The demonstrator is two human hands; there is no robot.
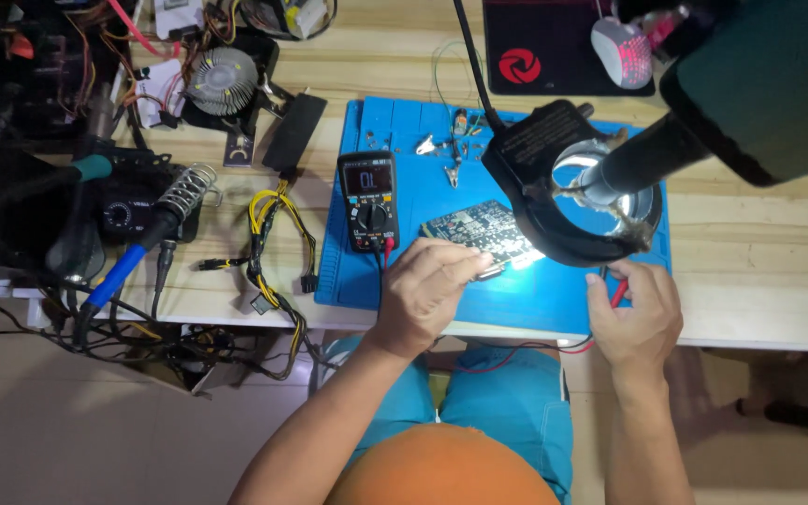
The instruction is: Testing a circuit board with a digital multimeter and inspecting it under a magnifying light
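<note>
Probing underway, no result evident: left hand curled at the near edge of the green rectangular circuit board on the blue silicone work mat, right hand pinching a red test probe, black multimeter display lit.

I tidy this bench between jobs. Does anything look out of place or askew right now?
Yes. The circuit board lies askew on the blue mat, and a tangle of yellow and black cables sprawls loose over the table edge left of the meter.
</note>
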